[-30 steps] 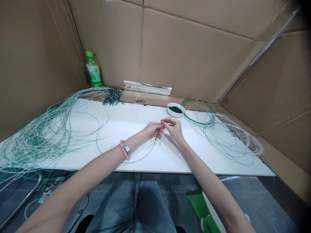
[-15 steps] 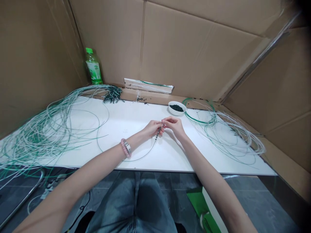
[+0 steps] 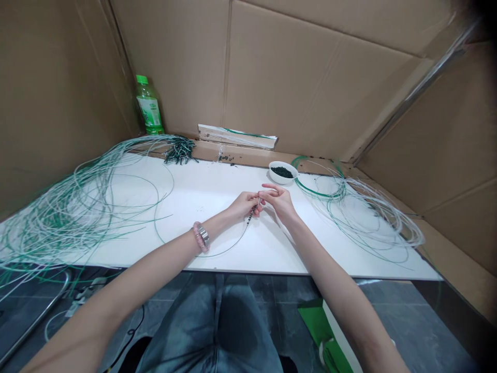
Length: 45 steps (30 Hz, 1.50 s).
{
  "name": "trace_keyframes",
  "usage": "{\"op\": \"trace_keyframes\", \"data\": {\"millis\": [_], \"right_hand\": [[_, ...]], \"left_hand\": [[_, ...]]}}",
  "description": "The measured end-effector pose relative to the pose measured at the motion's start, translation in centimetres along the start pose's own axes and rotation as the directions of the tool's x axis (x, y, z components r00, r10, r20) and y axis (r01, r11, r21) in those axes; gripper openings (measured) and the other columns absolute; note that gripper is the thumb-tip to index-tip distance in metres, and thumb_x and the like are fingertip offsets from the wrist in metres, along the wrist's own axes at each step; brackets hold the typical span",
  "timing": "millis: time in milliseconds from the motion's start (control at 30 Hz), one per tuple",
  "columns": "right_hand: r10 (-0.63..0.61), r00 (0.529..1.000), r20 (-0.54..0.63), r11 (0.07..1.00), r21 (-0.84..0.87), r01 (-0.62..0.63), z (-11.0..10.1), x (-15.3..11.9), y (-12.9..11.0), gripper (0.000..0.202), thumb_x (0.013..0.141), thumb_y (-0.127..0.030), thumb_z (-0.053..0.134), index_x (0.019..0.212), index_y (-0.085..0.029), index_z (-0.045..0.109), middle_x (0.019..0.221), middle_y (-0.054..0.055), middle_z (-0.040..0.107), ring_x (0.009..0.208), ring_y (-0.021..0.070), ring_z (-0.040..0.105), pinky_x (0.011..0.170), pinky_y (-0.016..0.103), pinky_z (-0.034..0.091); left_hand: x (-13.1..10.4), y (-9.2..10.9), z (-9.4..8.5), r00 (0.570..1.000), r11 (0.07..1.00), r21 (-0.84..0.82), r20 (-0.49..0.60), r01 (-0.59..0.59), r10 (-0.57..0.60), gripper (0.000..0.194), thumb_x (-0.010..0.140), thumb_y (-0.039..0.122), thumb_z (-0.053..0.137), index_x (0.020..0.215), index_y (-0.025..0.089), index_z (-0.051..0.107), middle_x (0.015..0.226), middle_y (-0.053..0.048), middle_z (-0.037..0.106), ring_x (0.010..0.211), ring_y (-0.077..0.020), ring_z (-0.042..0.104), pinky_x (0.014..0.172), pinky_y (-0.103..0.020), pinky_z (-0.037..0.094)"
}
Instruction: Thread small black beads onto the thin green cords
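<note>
White table (image 3: 217,207) walled by cardboard (image 3: 287,77), grey tiled floor below; left hand (image 3: 245,205) nearly closed, pinching a beaded cord (image 3: 250,215) over the table's middle, right hand (image 3: 278,201) pinched at its upper end, other fingers loosely spread, bowl of dark beads (image 3: 282,172) just beyond

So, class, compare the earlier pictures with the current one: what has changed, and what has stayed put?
One finger of the right hand has straightened and lifted away from its thumb; whether it let go of anything is too small to tell. The left hand still holds the beaded cord. The white bowl and green-capped bottle stayed put.
</note>
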State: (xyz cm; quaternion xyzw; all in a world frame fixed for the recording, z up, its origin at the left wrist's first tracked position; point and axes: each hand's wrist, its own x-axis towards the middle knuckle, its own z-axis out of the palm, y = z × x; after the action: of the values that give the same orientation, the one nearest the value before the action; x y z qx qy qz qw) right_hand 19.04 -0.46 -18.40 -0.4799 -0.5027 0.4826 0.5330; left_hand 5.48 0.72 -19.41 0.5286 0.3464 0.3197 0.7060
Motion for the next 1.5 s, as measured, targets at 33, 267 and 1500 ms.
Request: {"op": "trace_keyframes", "data": {"millis": [33,267,1500], "right_hand": [[-0.007,1.000,-0.011,1.000,0.004,0.007,0.1,0.0,0.0,0.020,0.088,-0.027,0.054,0.100,-0.011,0.057,0.080,0.000,0.060,0.061,0.0071,0.056,0.057,0.023,0.050],[-0.044,0.995,-0.087,0.999,0.006,0.045,0.0,0.1,0.2,0.021,0.088,-0.027,0.054,0.103,-0.012,0.056,0.083,0.001,0.061,0.064,0.0083,0.058,0.060,0.025,0.052],[0.131,0.766,-0.629,0.881,0.429,0.201,-5.8,0.9,-1.5,0.029,0.089,-0.032,0.051,0.111,-0.014,0.054,0.106,0.007,0.058,0.088,0.0152,0.060,0.074,0.033,0.053]], "left_hand": [[-0.1,0.1,0.0,1.000,1.000,-0.007,0.006,-0.007,0.007,0.021,0.089,0.029,0.049,0.082,0.010,0.056,0.062,0.004,0.052,0.049,-0.0051,0.049,0.048,-0.019,0.044],[-0.2,0.7,-0.1,0.998,0.997,-0.073,0.070,0.007,-0.001,0.012,0.084,0.017,0.047,0.084,0.009,0.057,0.055,0.000,0.056,0.045,-0.0102,0.055,0.050,-0.025,0.048],[-11.7,25.8,-4.5,0.928,0.212,0.934,0.217,-0.288,0.304,0.033,0.076,0.035,0.057,0.073,0.003,0.064,0.059,0.004,0.044,0.060,-0.0027,0.042,0.059,-0.016,0.023]]}}
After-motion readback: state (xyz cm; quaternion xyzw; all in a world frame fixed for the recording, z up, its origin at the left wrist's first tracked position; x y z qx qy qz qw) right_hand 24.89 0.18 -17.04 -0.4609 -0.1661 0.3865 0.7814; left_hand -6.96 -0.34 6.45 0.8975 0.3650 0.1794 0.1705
